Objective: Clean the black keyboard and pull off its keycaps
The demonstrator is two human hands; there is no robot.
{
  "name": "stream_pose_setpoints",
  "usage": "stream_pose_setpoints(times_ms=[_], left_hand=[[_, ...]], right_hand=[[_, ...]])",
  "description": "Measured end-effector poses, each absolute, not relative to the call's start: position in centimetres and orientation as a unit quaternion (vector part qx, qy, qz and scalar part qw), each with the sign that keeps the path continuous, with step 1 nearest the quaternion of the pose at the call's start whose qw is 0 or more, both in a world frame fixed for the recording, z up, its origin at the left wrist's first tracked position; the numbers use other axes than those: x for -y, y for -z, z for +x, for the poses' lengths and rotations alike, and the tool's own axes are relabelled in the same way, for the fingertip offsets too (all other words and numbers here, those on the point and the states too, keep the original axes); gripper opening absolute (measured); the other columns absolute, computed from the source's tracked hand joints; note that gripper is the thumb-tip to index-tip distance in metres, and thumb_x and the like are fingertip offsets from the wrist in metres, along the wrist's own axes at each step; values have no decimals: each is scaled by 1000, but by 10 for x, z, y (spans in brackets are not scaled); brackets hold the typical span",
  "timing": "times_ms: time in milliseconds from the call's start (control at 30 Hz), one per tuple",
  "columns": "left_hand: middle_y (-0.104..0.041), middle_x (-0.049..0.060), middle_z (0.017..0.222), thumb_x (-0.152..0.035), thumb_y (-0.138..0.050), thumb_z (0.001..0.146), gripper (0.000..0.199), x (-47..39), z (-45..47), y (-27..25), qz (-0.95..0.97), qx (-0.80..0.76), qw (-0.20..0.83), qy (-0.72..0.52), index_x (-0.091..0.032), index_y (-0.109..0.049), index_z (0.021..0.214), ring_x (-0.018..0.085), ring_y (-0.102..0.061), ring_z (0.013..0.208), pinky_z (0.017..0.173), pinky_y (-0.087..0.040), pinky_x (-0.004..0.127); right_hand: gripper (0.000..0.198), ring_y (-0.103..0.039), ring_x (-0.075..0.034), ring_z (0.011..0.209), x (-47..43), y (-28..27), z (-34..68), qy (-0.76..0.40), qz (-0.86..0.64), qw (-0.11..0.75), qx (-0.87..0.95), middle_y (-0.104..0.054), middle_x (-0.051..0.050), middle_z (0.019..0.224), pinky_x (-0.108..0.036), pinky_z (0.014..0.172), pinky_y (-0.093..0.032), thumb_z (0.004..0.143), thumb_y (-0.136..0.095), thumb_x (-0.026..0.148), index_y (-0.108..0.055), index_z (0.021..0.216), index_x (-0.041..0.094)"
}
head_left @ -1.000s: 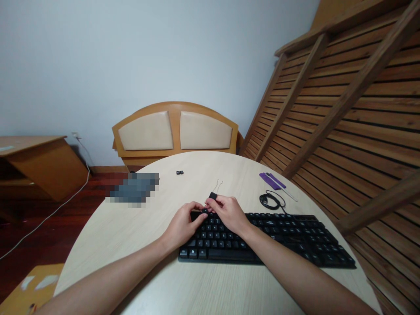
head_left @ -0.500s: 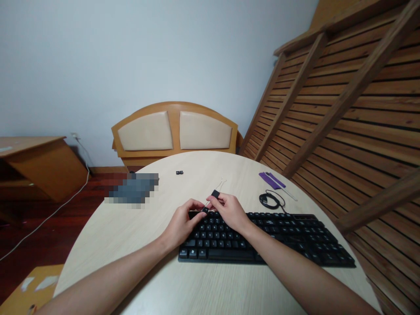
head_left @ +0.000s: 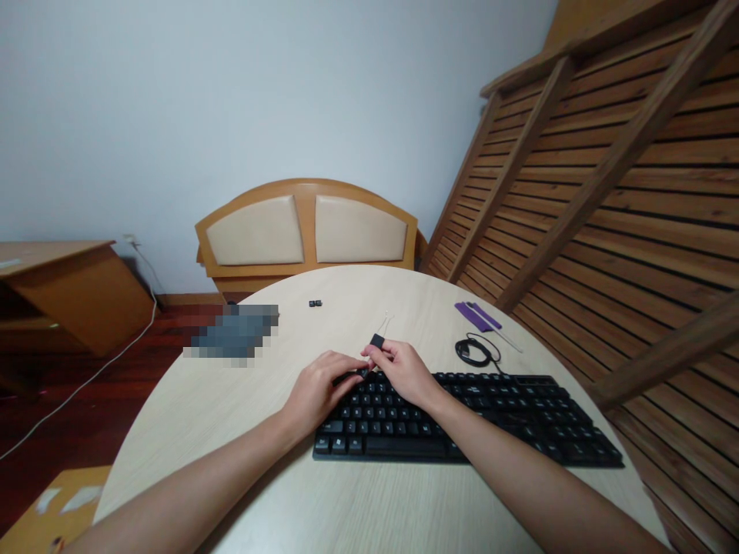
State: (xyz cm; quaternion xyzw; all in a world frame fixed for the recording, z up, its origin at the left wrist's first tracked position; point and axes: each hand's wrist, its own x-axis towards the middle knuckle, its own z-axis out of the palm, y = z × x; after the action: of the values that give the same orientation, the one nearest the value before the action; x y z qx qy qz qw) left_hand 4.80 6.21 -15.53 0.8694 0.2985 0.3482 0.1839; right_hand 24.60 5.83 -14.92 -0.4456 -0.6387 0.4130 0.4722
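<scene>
A wire keycap puller (head_left: 377, 341) with a black handle is pinched in my right hand (head_left: 402, 372), its thin wire ends pointing away toward the far side of the table. My left hand (head_left: 319, 388) pinches a small black keycap (head_left: 363, 372) close to the right fingertips. Whether the keycap touches the puller's near wires is hidden by the fingers. Both hands are above the upper left part of a black keyboard (head_left: 404, 446), which lies flat on the table. Two loose keycaps (head_left: 315, 303) sit farther back on the tabletop.
The round light wood table (head_left: 242, 415) carries a purple cloth (head_left: 476, 316) with a thin brush-like stick (head_left: 508, 338) across it. A coiled black cable (head_left: 473, 352) lies behind the keyboard. A blurred dark item (head_left: 236, 331) rests at the left edge. Wooden slats (head_left: 623, 208) lean at right.
My left fingers have closed farther over the keycap and moved slightly right, toward my right hand. The puller's wire ends have swung slightly left. The keyboard and loose keycaps stay in place.
</scene>
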Motion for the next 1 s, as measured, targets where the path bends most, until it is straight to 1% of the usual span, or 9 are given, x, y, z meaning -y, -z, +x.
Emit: stream_pose_setpoints(times_ms=[167, 267, 367, 433, 567, 667, 767, 900, 1000], left_hand=[[-67, 4, 106, -27, -58, 95, 21, -64, 47, 157, 892, -283, 106, -338, -26, -66, 114, 20, -61, 98, 82, -53, 36], [-66, 5, 106, -24, -53, 97, 21, -63, 47, 156, 911, -252, 69, -319, -25, -65, 115, 20, -61, 95, 78, -53, 34], [-67, 4, 108, -22, -51, 98, 22, -62, 48, 154, 920, -233, 56, -310, -25, -62, 117, 19, -61, 95, 77, -54, 33], [-67, 4, 108, -24, -52, 98, 22, -61, 48, 153, 914, -235, 65, -324, -25, -62, 117, 18, -62, 97, 80, -54, 33], [-67, 5, 107, -26, -54, 97, 17, -67, 45, 151, 892, -269, 84, -352, -24, -63, 112, 19, -62, 99, 85, -53, 34], [-67, 4, 103, -27, -54, 96, 16, -81, 43, 150, 875, -317, 75, -359, -24, -63, 109, 19, -62, 95, 81, -53, 33], [-69, 3, 100, -31, -56, 95, 15, -104, 40, 148, 863, -362, 42, -350, -24, -65, 104, 19, -63, 90, 79, -52, 32], [-71, 3, 102, -34, -56, 93, 18, -147, 37, 146, 873, -403, -47, -273, -25, -68, 103, 21, -64, 97, 85, -50, 31], [-72, 4, 100, -34, -58, 91, 18, -182, 35, 147, 859, -438, -62, -258, -26, -71, 100, 23, -64, 94, 79, -50, 30]], right_hand=[[39, -67, -19, 69, -58, 146, 245, -422, -438, 466, 643, -69, -4, 69, -29, 69, -52, 87, -61, 51, -71, 84, 13], [40, -67, -19, 68, -57, 146, 245, -426, -444, 459, 641, -69, -4, 67, -29, 67, -52, 87, -61, 52, -70, 83, 14], [42, -68, -20, 67, -58, 147, 244, -436, -447, 457, 634, -70, -4, 66, -30, 68, -53, 85, -62, 55, -69, 84, 14], [43, -69, -20, 68, -60, 149, 244, -440, -451, 462, 623, -70, -5, 67, -31, 70, -54, 84, -62, 57, -69, 84, 14], [46, -69, -20, 68, -63, 149, 247, -450, -465, 459, 608, -72, -7, 72, -33, 71, -55, 84, -60, 59, -68, 86, 14], [44, -69, -21, 70, -65, 144, 254, -468, -466, 412, 627, -73, -8, 75, -33, 71, -55, 84, -61, 58, -69, 84, 14], [41, -70, -22, 76, -65, 137, 261, -470, -458, 370, 657, -74, -8, 79, -33, 74, -54, 86, -60, 55, -70, 83, 15], [37, -70, -22, 82, -61, 134, 267, -430, -453, 350, 698, -75, -8, 84, -33, 80, -51, 92, -55, 48, -71, 84, 15], [35, -70, -21, 84, -57, 137, 268, -401, -449, 358, 713, -76, -6, 85, -32, 81, -49, 94, -53, 45, -71, 83, 16]])
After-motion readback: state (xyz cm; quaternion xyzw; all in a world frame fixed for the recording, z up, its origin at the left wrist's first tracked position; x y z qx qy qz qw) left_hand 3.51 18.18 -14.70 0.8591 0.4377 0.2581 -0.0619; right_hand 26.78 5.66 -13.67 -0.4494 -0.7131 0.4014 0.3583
